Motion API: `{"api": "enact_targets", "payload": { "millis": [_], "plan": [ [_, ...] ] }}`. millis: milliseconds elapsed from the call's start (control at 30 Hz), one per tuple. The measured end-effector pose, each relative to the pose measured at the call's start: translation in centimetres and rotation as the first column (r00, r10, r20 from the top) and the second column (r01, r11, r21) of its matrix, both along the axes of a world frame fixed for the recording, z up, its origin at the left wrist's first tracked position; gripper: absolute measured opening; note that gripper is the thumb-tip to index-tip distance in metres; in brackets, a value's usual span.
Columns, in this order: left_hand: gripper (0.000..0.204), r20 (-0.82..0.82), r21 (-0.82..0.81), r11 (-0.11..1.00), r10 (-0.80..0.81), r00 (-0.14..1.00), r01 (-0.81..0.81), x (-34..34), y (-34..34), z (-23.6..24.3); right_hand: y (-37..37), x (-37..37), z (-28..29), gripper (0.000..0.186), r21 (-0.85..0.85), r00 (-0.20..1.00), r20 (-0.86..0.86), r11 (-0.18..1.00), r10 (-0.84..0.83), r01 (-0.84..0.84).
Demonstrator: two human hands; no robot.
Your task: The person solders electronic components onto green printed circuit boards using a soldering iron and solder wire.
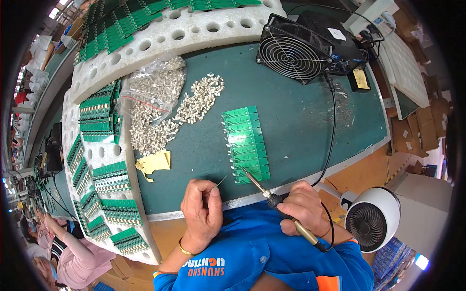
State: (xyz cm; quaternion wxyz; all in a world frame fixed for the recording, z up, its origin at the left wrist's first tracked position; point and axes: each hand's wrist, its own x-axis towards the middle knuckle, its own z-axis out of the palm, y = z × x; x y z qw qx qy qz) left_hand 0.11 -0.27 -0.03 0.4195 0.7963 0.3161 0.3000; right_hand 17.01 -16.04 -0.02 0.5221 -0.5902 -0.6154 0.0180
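Two bare hands work apart from each other at the near edge of a green-topped bench (301, 126). The left hand (201, 206) pinches a thin wire (222, 180) between thumb and fingers, its free end pointing toward the board. The right hand (306, 208) is wrapped around the handle of a soldering iron (262, 190), whose tip is at the near end of a green circuit board panel (247, 140); whether it touches, I cannot tell. The panel lies flat on the bench just beyond the hands, with pins along its left side. To the right of the right hand stands a round white fan (376, 218).

Left of the panel is crumpled yellow paper (155, 163), then a heap of small white connectors (199, 99) and a clear bag (155, 87) full of them. White foam (109, 156) along the left holds rows of green boards (115, 212). Farther off, at the right, a black fan with a round grille (293, 56) stands beside a black box (335, 43).
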Motion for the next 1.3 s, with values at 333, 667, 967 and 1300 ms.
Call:
{"api": "enact_targets", "payload": {
  "millis": [333,667,967,1300],
  "plan": [
    [0.006,-0.067,0.045,0.999,0.027,0.997,-0.024,-0.3,-1.1,0.2,-0.7,0.1,0.1,0.031,0.010,1.000,-0.007,1.000,0.021,-0.021],
    [0.007,-0.062,0.106,0.993,0.051,0.997,-0.045,0.0,-1.4,-0.1,-1.2,-0.6,-0.3,0.030,-0.011,0.999,-0.049,1.000,0.011,-0.012],
    [0.013,-0.041,0.160,0.985,0.072,0.997,-0.065,0.6,-0.7,0.1,-1.0,-0.3,0.8,0.028,-0.062,0.997,-0.067,0.997,0.032,-0.036],
    [0.012,-0.023,0.174,0.984,0.049,0.999,-0.044,0.7,-0.9,-0.7,-0.5,-0.7,0.7,0.025,-0.084,0.997,-0.080,0.996,0.021,-0.028]
  ]
}}
